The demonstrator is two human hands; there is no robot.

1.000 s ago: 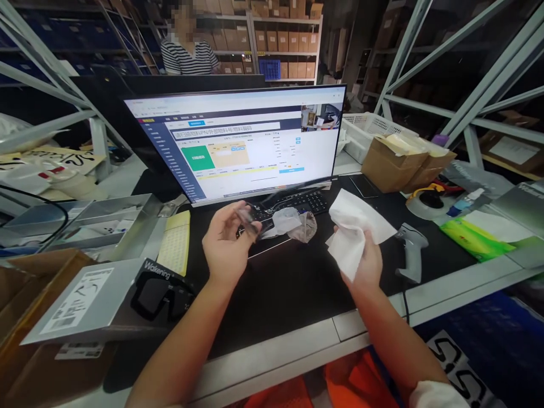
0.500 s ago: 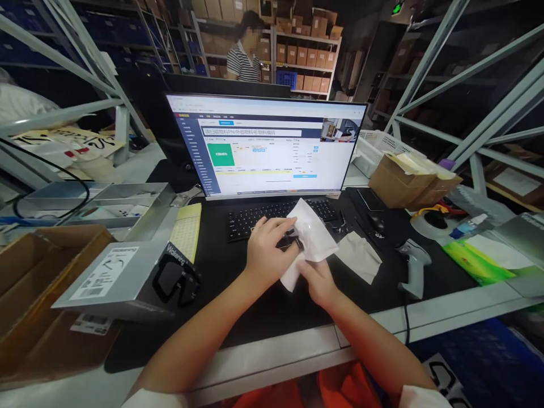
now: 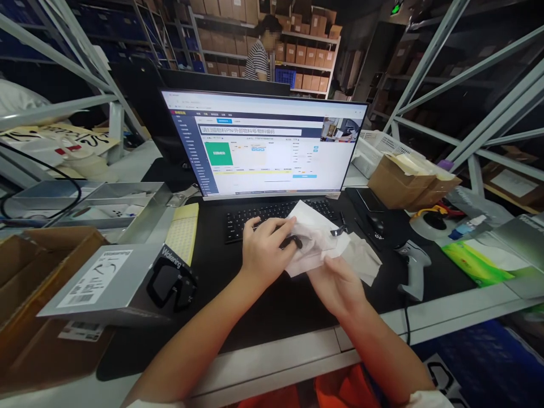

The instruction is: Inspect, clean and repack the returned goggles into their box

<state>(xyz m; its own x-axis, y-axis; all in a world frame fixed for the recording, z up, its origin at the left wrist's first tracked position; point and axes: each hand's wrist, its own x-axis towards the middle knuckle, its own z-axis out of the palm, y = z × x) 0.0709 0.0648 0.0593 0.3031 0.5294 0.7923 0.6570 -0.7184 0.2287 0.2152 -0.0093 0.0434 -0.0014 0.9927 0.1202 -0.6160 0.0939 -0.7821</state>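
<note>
Over the tabletop [image 3: 293, 354], left hand [image 3: 266, 249] pinched a dark piece [image 3: 297, 242], right hand [image 3: 340, 286] a white sheet [image 3: 306, 264]; handling both together seemingly needed steadiness next.

A soft white sheet [image 3: 310, 216], thin and creased, is spread at a slant just above the black tabletop [image 3: 276, 314], one corner pointing up and away. A glossy dark curved piece [image 3: 339, 230] shows at its right side, and a smaller dark piece [image 3: 296, 242] at its left, partly hidden; whether they join across the cloudy, blurred middle cannot be told.
</note>
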